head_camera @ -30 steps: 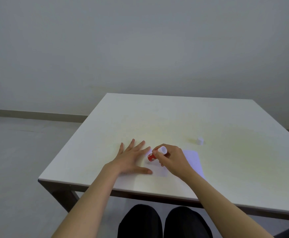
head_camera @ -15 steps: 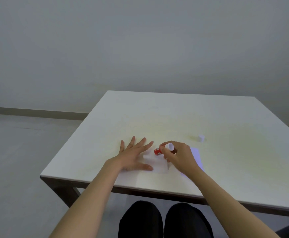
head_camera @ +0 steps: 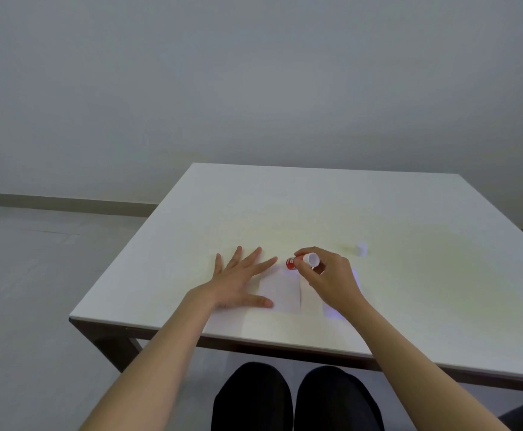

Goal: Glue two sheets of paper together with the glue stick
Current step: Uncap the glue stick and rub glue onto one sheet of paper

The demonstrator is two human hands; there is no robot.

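Note:
Two small white sheets of paper lie near the table's front edge. My left hand (head_camera: 238,283) presses flat, fingers spread, on the left side of the left sheet (head_camera: 280,292). My right hand (head_camera: 328,279) grips the red glue stick (head_camera: 293,263), tilted with its red end down at the far edge of that sheet and its white end up. The second sheet (head_camera: 355,283) lies under and beside my right hand, mostly hidden. The white cap (head_camera: 361,248) of the glue stick stands on the table further right.
The white table (head_camera: 347,206) runs far back and to the right. Its front edge passes just below the sheets. My knees in dark trousers (head_camera: 294,399) sit under that edge. Grey floor and a bare wall lie beyond.
My right hand has slid the glue stick from the near part of the left sheet toward its far edge. My left hand has stayed flat on the sheet.

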